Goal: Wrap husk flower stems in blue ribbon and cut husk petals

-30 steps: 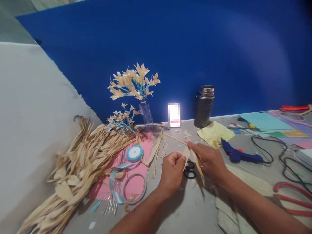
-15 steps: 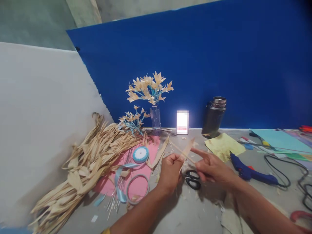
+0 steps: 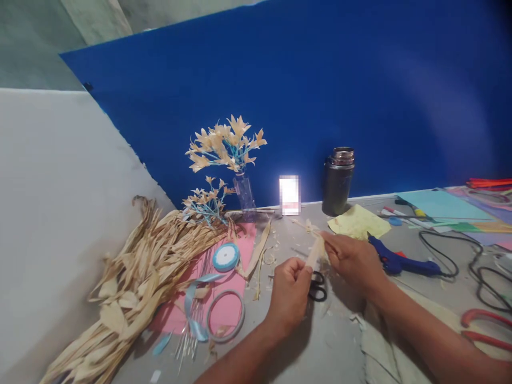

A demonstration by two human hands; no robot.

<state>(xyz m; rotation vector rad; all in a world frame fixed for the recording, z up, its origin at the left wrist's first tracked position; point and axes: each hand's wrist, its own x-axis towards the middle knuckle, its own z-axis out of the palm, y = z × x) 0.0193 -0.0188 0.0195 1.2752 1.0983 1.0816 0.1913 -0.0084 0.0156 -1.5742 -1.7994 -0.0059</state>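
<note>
My left hand is closed, pinching the lower end of a pale dried corn husk strip between thumb and fingers. At the strip's upper end my right hand is closed too, its fingertips gripping the husk. A thin pale stalk with a ragged tuft pokes out leftward from the right fingertips; how it is held is hidden. Black-handled scissors lie on the table just beneath the strip, partly covered by my left hand.
A heap of dried husks lies left, beside pink paper, a ribbon spool and a tape ring. Husk flowers stand in a bottle. A dark flask, blue glue gun and red-handled tool are rightward.
My right hand has closed on the husk's upper end; its index finger was stretched out before. The strip now stands steeper between both hands. The view has turned slightly right.
</note>
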